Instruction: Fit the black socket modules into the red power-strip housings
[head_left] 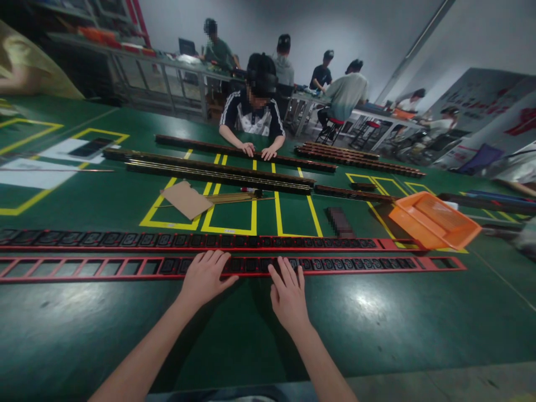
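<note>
A long red strip (62, 268) with rectangular openings lies across the green table, its middle and right openings filled with black sockets (355, 264). My left hand (207, 277) rests on this strip left of centre, fingers forward and thumb spread out to the right. On the same strip, a little to the right, lies my right hand (288, 290) with its fingers apart over the black sockets. Neither hand is closed round anything. Just behind runs a second red strip (387, 244), filled with black sockets along most of its length.
An orange bin (435, 220) stands at the right by the strips' ends. Brown cardboard (187, 200) and a dark block (340, 222) lie behind the strips. Further back are long dark rails (218, 174) and a person (255, 109) with both hands on another rail.
</note>
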Tool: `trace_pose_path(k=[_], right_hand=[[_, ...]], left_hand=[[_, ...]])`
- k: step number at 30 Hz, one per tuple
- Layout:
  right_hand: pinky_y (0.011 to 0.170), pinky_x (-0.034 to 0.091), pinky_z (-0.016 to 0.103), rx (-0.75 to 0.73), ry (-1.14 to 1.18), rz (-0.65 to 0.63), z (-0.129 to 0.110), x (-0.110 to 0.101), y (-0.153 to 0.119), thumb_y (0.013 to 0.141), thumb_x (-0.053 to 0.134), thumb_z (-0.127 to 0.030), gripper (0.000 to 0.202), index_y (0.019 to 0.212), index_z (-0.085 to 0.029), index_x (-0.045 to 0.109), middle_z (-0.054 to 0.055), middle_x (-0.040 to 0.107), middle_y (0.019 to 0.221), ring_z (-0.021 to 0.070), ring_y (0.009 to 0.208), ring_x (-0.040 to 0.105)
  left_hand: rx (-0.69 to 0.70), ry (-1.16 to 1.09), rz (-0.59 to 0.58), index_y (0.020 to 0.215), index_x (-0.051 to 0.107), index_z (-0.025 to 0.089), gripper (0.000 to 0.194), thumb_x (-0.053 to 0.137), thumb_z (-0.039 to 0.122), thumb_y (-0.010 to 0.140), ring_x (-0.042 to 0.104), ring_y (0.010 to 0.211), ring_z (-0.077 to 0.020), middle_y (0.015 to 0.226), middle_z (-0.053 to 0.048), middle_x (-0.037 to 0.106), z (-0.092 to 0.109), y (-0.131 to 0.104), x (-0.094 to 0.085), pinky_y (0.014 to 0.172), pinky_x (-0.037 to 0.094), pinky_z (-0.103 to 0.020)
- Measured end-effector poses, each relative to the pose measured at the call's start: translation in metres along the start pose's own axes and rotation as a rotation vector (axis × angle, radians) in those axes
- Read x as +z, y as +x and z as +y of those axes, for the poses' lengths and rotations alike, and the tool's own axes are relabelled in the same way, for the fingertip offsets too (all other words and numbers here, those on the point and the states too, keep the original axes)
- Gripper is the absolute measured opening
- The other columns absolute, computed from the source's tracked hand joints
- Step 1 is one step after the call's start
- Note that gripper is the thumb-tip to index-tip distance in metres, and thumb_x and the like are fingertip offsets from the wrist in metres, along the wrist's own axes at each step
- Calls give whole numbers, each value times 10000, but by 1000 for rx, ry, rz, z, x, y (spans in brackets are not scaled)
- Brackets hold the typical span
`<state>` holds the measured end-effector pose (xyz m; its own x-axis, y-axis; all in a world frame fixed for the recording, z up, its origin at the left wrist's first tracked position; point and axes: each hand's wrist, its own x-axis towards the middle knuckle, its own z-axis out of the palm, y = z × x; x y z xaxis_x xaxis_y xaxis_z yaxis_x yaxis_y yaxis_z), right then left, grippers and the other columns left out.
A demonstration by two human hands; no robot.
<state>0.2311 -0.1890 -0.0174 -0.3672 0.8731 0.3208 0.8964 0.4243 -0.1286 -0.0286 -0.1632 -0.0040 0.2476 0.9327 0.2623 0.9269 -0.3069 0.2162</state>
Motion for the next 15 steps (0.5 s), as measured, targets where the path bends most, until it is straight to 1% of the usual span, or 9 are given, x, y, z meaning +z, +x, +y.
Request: trace_pose_path(k=[4,9,12,15], right_hand=[[1185,180,581,16,1,-10,-1,-1,0,902,436,-91,579,1460,-241,400,71,346,1555,247,1455,272],[1181,178,588,12,3,-20,-3,-4,1,894,446,-91,537,1409,-241,470,78,343,1556,255,1455,271],[1176,188,590,6,5,8,-2,-4,2,884,442,-84,547,1407,-240,471,84,358,1548,257,1450,280],[1176,187,590,8,6,-3,-1,-3,2,881,442,-85,542,1401,-237,476,88,353,1550,259,1452,275]], left_hand=[[5,9,-7,1171,631,189,501,543,562,847,593,1025,-298,1100,-107,672,0,0,0,898,423,-451],[4,21,-10,1182,624,186,513,539,566,849,586,1030,-302,1108,-111,669,-1,-1,2,900,414,-455],[6,17,-13,1181,622,182,512,541,564,850,585,1029,-294,1109,-107,669,0,0,0,907,413,-452],[6,21,-10,1175,626,188,496,544,554,851,589,1024,-292,1104,-105,673,1,0,-1,897,416,-447]])
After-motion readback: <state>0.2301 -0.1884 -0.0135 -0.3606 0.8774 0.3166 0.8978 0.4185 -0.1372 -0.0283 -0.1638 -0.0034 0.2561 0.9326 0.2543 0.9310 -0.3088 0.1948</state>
